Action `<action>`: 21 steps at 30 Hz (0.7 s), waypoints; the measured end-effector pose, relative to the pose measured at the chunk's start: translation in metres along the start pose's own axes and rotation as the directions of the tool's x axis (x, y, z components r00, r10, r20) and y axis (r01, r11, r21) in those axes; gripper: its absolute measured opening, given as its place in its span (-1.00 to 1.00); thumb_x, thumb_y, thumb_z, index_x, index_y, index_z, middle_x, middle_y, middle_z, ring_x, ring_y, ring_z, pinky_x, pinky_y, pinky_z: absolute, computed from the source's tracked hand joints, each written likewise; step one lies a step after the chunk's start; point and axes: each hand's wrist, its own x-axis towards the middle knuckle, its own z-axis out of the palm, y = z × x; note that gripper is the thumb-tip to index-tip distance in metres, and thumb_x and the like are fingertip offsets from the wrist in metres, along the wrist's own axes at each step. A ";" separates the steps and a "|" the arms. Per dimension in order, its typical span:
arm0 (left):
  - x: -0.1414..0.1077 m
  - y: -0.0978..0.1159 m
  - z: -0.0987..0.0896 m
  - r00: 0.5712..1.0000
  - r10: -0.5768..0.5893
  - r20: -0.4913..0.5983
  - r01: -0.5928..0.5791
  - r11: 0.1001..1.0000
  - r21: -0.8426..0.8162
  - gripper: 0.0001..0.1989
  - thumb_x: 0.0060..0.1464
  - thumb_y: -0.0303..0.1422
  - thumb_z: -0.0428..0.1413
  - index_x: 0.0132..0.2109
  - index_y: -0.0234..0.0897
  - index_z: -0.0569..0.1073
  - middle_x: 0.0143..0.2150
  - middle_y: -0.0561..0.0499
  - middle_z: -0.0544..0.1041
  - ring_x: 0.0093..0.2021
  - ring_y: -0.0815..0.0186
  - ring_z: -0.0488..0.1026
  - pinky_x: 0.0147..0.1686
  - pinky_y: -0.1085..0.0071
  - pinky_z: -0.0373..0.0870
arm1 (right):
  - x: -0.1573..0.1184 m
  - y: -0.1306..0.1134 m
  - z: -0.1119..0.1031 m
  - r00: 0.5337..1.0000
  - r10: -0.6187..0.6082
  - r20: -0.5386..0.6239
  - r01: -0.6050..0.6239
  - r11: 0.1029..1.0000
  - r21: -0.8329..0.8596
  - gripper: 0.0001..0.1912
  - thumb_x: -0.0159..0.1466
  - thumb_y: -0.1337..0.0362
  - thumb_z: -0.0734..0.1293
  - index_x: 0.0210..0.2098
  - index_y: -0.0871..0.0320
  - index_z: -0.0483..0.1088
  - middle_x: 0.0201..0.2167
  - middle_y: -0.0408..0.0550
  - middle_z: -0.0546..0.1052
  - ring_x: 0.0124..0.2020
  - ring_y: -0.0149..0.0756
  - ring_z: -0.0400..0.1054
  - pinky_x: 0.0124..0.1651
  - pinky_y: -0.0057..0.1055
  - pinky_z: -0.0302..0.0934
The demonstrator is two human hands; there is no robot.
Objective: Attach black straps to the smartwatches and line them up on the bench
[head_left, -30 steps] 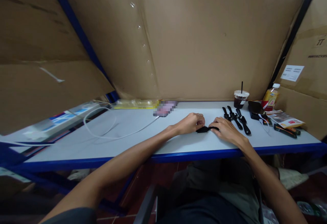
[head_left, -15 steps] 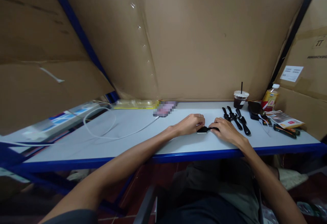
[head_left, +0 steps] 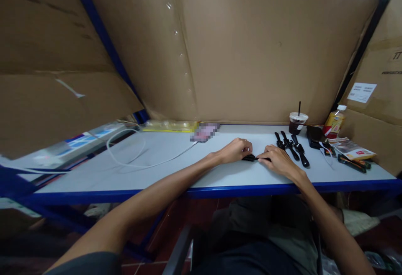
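Low over the white tabletop, my left hand [head_left: 236, 150] is closed on the left end of a small black item [head_left: 249, 158]. My right hand [head_left: 275, 159] pinches the thin right part of the same item, its fingers curled. The item's exact form is too small to make out, and fingertips cover both ends. Just right of my right hand lie several black handled tools [head_left: 300, 151], side by side on the table.
A phone [head_left: 204, 132] with a white cable [head_left: 157, 165] lies left of my hands, beside yellow-edged plastic [head_left: 169, 127]. Toward the right stand a drink cup [head_left: 297, 123] and a bottle [head_left: 335, 122], near a black case [head_left: 315, 136] and a packet [head_left: 353, 147]. Cardboard [head_left: 245, 57] walls the back.
The view has shifted slightly. The black item has turned in my fingers, and the pale strip along its lower edge no longer shows. Both hands keep their hold.
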 end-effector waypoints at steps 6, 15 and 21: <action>0.001 0.003 -0.002 1.000 0.004 0.000 -0.004 1.000 0.011 -0.87 0.14 -0.54 0.12 -0.27 -0.30 0.56 -0.39 0.05 0.53 -0.42 0.39 0.38 -0.33 0.45 0.26 | 0.000 -0.001 -0.001 1.000 0.011 0.004 -0.011 1.000 -0.001 -0.75 0.40 0.28 0.33 -0.03 0.03 0.64 -0.26 0.02 0.55 -0.15 -0.17 0.39 -0.11 -0.34 0.16; -0.002 0.011 -0.007 0.998 0.062 0.025 -0.063 0.998 0.027 -0.89 0.22 -0.43 0.13 -0.30 -0.31 0.51 -0.35 -0.01 0.51 -0.31 0.31 0.40 -0.28 0.40 0.29 | 0.001 -0.001 0.000 1.000 0.020 0.004 -0.020 1.000 -0.004 -0.74 0.40 0.26 0.33 -0.01 0.03 0.63 -0.24 0.04 0.56 -0.14 -0.17 0.40 -0.08 -0.33 0.20; -0.004 0.008 -0.007 0.994 0.102 0.049 -0.104 0.994 0.042 -0.79 0.23 -0.56 0.01 -0.21 -0.31 0.53 -0.26 -0.05 0.55 -0.24 0.30 0.44 -0.20 0.38 0.35 | 0.001 -0.001 -0.001 1.000 0.014 0.008 -0.014 1.000 -0.007 -0.74 0.40 0.29 0.32 -0.02 0.05 0.63 -0.23 0.05 0.56 -0.13 -0.17 0.41 -0.08 -0.32 0.20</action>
